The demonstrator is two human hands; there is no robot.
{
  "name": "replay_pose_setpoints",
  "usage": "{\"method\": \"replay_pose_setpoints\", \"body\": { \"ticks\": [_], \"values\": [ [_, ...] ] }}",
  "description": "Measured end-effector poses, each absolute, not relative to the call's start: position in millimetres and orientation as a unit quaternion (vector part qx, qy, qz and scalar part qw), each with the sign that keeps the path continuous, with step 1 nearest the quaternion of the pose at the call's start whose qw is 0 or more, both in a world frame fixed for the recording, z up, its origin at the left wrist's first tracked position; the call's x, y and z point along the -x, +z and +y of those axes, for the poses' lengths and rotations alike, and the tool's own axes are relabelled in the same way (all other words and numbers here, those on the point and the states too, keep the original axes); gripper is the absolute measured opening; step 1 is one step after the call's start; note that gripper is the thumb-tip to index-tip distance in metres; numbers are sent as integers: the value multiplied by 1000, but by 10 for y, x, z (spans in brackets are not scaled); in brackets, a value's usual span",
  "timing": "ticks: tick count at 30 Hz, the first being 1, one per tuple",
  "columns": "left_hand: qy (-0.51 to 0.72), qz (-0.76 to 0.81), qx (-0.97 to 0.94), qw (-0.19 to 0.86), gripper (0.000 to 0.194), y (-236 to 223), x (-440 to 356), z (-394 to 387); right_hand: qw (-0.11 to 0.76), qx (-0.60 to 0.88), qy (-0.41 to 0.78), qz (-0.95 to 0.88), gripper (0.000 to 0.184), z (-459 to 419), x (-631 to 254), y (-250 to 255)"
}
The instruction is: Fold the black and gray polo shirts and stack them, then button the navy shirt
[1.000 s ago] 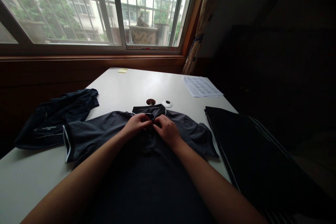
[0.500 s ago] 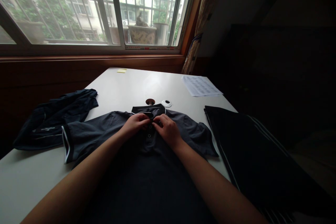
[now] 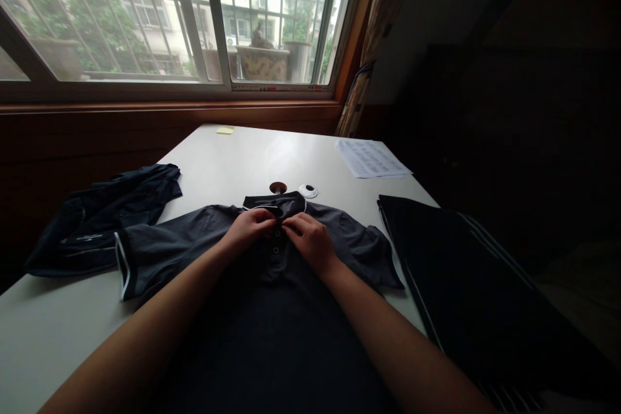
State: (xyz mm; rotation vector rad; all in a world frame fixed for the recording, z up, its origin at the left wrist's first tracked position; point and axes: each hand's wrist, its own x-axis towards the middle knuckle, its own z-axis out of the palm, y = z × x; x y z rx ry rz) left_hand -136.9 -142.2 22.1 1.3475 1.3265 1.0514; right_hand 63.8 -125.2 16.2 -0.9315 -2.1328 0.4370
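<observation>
A dark grey polo shirt (image 3: 272, 323) lies front up on the white table, its short sleeves spread and edged in white. At its neck, my left hand (image 3: 251, 228) pinches the placket from the left, just under the collar (image 3: 294, 202). My right hand (image 3: 310, 238) pinches the same placket from the right, fingertips close to those of the left. Two round buttons show on the placket below the fingers. What exactly lies between the fingertips is too small to make out.
Dark folded clothing (image 3: 107, 220) lies on the left side of the table (image 3: 272, 149), and black striped trousers (image 3: 466, 272) lie on the right. Printed papers (image 3: 371, 158), a yellow sticky note (image 3: 225, 130), a cable hole (image 3: 278, 188) and its white cover (image 3: 308, 191) are farther back.
Both hands stay at the shirt's neck, with only small finger movements. The right fingertips have shifted slightly, and the upper button shows more clearly now.
</observation>
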Motion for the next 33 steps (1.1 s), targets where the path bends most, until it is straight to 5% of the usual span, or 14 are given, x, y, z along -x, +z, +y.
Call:
{"method": "replay_pose_setpoints", "body": {
  "ticks": [33],
  "values": [
    [430,566,-562,424,21,215,1366,-1420,330,343,163,-864,21,-1273,-656,125]
  ]
}}
